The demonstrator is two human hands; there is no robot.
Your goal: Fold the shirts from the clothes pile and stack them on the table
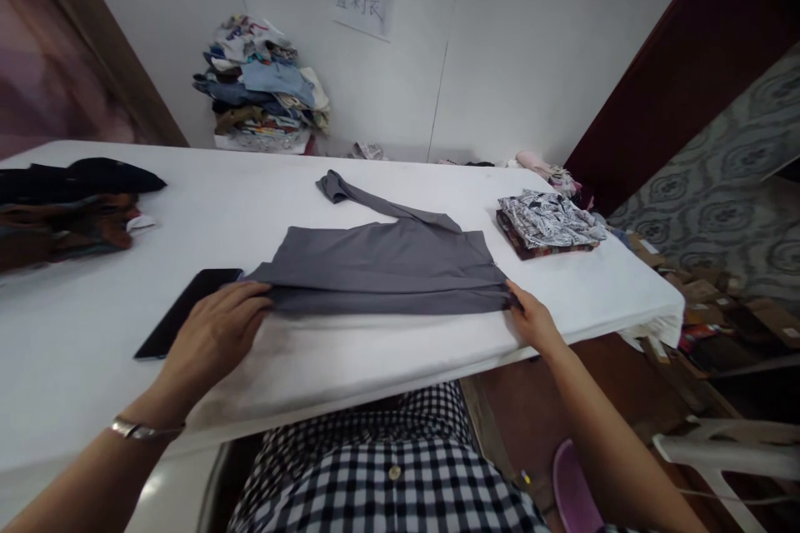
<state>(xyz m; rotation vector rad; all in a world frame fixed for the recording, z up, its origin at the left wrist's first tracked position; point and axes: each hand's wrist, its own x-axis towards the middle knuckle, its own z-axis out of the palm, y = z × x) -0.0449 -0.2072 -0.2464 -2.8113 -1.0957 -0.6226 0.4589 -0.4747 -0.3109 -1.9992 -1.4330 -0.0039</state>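
White cloth-covered table [243, 200]. Grey fabric garment [387, 258], folded wide, near table's front edge, one sleeve trailing behind it. Folded black-and-white patterned garment [550, 219] on the right, atop darker cloth [522, 246]. Left hand [216, 333] grips grey garment's left end, right hand [530, 318] pinches right end. Flat black rectangular device [181, 312] beside left hand.
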